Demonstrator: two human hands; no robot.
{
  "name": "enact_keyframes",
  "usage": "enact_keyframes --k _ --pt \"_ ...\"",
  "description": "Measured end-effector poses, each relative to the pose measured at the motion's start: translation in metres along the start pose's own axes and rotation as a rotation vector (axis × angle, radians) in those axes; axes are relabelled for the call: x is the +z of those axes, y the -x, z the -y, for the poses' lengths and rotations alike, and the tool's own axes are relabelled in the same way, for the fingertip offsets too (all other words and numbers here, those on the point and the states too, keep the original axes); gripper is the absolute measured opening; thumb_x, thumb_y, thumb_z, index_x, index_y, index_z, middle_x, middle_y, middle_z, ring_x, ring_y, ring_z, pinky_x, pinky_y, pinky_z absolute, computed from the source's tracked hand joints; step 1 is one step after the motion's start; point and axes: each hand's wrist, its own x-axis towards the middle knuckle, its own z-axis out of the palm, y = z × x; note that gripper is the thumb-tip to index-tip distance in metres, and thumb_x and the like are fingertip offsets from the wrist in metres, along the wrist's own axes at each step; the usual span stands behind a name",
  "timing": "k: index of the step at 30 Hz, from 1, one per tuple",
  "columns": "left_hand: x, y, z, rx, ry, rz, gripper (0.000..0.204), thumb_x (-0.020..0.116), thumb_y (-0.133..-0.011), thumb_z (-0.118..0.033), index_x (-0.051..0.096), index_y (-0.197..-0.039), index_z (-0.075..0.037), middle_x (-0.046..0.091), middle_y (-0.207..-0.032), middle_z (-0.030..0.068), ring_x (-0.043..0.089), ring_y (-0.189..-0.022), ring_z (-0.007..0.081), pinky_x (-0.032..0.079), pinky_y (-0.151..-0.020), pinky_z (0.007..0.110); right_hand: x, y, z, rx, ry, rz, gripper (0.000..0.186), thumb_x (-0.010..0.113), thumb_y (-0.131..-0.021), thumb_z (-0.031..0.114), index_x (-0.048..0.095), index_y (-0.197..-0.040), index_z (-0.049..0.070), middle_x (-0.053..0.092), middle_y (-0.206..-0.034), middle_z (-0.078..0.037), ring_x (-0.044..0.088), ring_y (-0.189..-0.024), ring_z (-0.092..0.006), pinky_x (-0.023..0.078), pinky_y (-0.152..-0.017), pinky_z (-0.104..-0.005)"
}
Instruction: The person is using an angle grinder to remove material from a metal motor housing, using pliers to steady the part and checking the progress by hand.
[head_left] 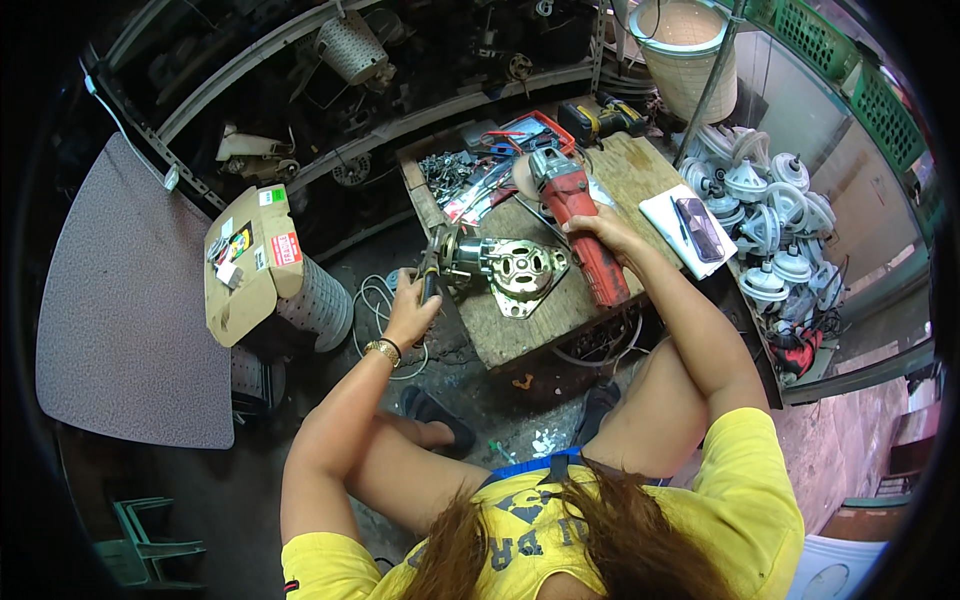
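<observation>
My right hand (pixel 607 234) is wrapped round the body of a red angle grinder (pixel 571 190). The grinder lies slantwise over the wooden bench, its grey head and pale disc (pixel 524 176) pointing away from me. In my left hand (pixel 410 309), closed at the bench's left edge, are pliers with dark and yellow handles (pixel 430 278). Their jaws are up against the left end of a metal gearbox (pixel 466 254), though I cannot tell whether they grip it. The gearbox lies on its side, its shiny, yellowish mounting plate (pixel 524 279) with cut-out holes facing up.
On the wooden bench (pixel 500 343) are loose metal parts (pixel 447 178), a red tray (pixel 545 128), a yellow-black power tool (pixel 603 119) and a phone (pixel 698 228) on white paper. White gearbox parts (pixel 760 215) pile up at right. A cardboard box (pixel 255 262) sits on a perforated drum (pixel 322 307) at left.
</observation>
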Motion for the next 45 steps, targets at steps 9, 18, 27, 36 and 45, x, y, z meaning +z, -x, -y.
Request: enact_keyframes --k 9,18,27,36,45 --pt "-0.013 -0.035 0.003 -0.104 0.126 -0.14 0.028 0.064 -0.077 -0.021 0.066 -0.094 0.001 0.047 -0.1 0.0148 0.051 -0.099 0.0317 0.043 -0.088 0.037 -0.008 -0.006 0.004 -0.08 -0.046 0.0 0.056 0.076 -0.067 0.023 0.052 -0.114 0.005 0.061 -0.088 -0.008 0.06 -0.07 -0.0162 0.053 -0.061 -0.033" --pt "0.054 0.042 -0.09 0.014 -0.189 0.358 0.042 0.066 -0.071 -0.031 0.067 -0.097 0.001 0.044 -0.112 0.0244 0.044 -0.103 0.041 0.043 -0.091 0.047 -0.04 -0.011 0.008 -0.107 -0.09 -0.1 0.057 0.076 -0.068 0.022 0.05 -0.114 0.002 0.06 -0.087 -0.01 0.061 -0.065 -0.0177 0.056 -0.055 -0.0343" --pt "0.098 0.046 -0.071 0.264 -0.479 0.274 0.04 0.065 -0.079 -0.032 0.059 -0.108 -0.005 0.045 -0.12 0.0174 0.04 -0.113 0.0344 0.034 -0.088 0.048 -0.044 -0.006 0.009 -0.109 -0.15 -0.093 0.057 0.076 -0.068 0.021 0.049 -0.114 0.001 0.059 -0.087 -0.011 0.062 -0.064 -0.019 0.057 -0.052 -0.0374" --pt "0.011 -0.12 -0.031 0.111 -0.063 -0.123 0.022 0.061 -0.086 -0.011 0.067 -0.104 0.0 0.069 -0.092 0.0161 0.065 -0.082 0.0255 0.05 -0.077 0.034 -0.044 0.001 0.011 -0.072 -0.163 -0.089 0.053 0.075 -0.068 0.022 0.052 -0.111 0.0 0.06 -0.085 -0.01 0.062 -0.064 -0.0189 0.057 -0.055 -0.0359" --pt "0.015 -0.155 0.002 -0.151 0.107 0.301 0.03 0.064 -0.086 -0.025 0.07 -0.104 -0.001 0.07 -0.087 0.0103 0.063 -0.077 0.0143 0.05 -0.073 0.03 -0.036 -0.003 0.005 -0.067 -0.141 -0.098 0.053 0.076 -0.067 0.023 0.052 -0.109 0.001 0.061 -0.084 -0.01 0.062 -0.063 -0.0177 0.055 -0.054 -0.034"
